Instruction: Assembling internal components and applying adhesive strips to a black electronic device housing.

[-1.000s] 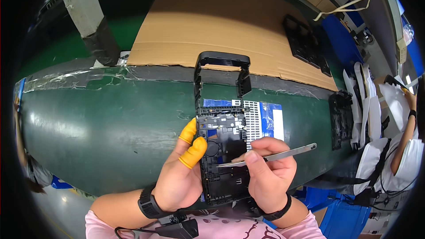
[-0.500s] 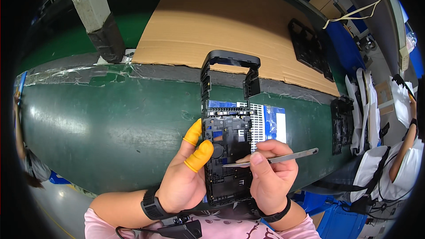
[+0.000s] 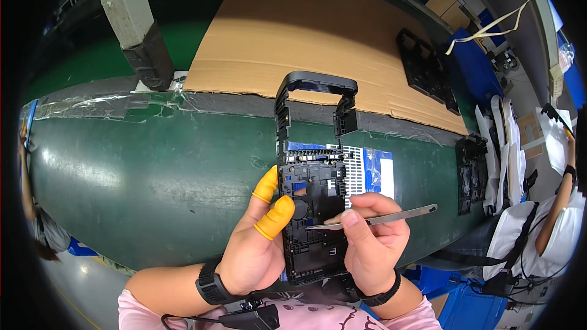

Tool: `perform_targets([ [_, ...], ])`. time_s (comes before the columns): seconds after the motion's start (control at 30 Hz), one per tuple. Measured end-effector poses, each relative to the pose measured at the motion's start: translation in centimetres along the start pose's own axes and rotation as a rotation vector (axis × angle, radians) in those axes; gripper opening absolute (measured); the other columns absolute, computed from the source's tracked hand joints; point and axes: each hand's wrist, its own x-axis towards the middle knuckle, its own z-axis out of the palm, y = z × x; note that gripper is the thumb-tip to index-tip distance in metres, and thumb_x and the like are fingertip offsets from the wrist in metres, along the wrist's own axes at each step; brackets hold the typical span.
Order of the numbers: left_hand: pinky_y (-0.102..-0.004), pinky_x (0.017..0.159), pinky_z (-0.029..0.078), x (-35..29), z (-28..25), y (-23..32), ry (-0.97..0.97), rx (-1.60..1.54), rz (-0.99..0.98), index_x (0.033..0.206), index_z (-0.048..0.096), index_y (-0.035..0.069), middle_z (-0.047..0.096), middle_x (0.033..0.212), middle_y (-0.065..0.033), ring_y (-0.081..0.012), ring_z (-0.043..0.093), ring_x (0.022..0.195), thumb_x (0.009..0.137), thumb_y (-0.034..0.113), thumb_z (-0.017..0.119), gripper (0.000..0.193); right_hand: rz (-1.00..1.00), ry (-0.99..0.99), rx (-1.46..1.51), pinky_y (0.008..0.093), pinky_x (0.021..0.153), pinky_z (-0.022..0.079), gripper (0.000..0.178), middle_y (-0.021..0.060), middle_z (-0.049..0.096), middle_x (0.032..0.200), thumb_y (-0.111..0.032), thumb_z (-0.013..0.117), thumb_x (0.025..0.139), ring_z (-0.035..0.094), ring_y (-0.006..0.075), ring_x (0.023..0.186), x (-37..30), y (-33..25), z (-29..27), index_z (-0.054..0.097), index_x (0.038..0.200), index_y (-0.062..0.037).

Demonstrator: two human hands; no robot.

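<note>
A long black plastic housing frame (image 3: 318, 195) with an open loop at its far end stands tilted in front of me. My left hand (image 3: 251, 247) grips its left side, with yellow finger cots on the thumb and a finger; the other fingers are hidden behind it. Pinched between the thumb and fingers of my right hand (image 3: 378, 241) are metal tweezers (image 3: 400, 215). Their tips reach over the lower middle of the housing, just below a round black part (image 3: 300, 209). Whether the tips hold anything is too small to tell.
Beneath the housing lies a blue and white sheet (image 3: 379, 174) on the green table (image 3: 153, 177). Cardboard (image 3: 293, 30) covers the far side. More black housings stand at the right (image 3: 472, 174) and on the cardboard (image 3: 428, 70). A post (image 3: 131, 18) rises at far left. Other people sit at both sides.
The housing's far end has shifted very slightly to the left. Both hands keep nearly the same grip, and the tweezer tips stay over the same area.
</note>
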Motion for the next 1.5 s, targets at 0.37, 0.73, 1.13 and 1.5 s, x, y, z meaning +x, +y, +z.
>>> perform_targets([
  [0.37,-0.0317,0.086,0.042,0.4,-0.6,1.7,0.019,0.154,0.053,0.132,0.022,0.013,0.044,0.119,-0.0083,-0.0184,0.048,0.105,0.070,-0.019,0.043,0.073,-0.161,0.150,0.253,0.0212,0.051,0.040,0.022,0.0025,0.052,0.064,-0.001,0.057,0.076,0.046,0.0073,0.053,1.8,-0.8,-1.3,0.050,0.098,0.0015],
  [0.73,-0.0401,0.084,0.046,-5.1,-9.5,20.5,0.402,0.562,0.371,0.119,0.039,0.004,0.053,0.108,-0.0116,-0.0253,0.054,0.097,0.077,-0.001,0.044,0.043,-0.316,0.637,-0.033,0.0153,0.045,0.026,0.021,-0.0001,0.042,0.061,-0.008,0.044,0.088,0.030,0.0014,0.045,-2.9,-4.0,-20.0,0.046,0.106,0.0025],
  [1.13,-0.0262,0.064,0.047,4.6,-15.5,29.4,0.534,1.068,0.477,0.100,0.053,0.008,0.059,0.090,-0.0066,-0.0153,0.058,0.074,0.081,0.011,0.049,0.020,-0.297,0.719,0.010,0.0140,0.040,0.026,0.015,0.0011,0.045,0.058,-0.004,0.050,0.081,0.035,0.0029,0.043,-5.4,-2.6,-21.5,0.048,0.096,-0.0002],
  [1.5,-0.0249,0.066,0.043,22.7,11.6,-1.4,-0.559,1.873,0.063,0.093,0.059,0.001,0.059,0.080,-0.0032,-0.0112,0.053,0.074,0.080,0.015,0.058,0.020,-0.179,0.548,0.126,0.0177,0.046,0.035,0.014,0.0030,0.056,0.066,0.001,0.057,0.076,0.047,0.0047,0.053,-2.5,1.0,-19.3,0.054,0.090,0.0013],
])
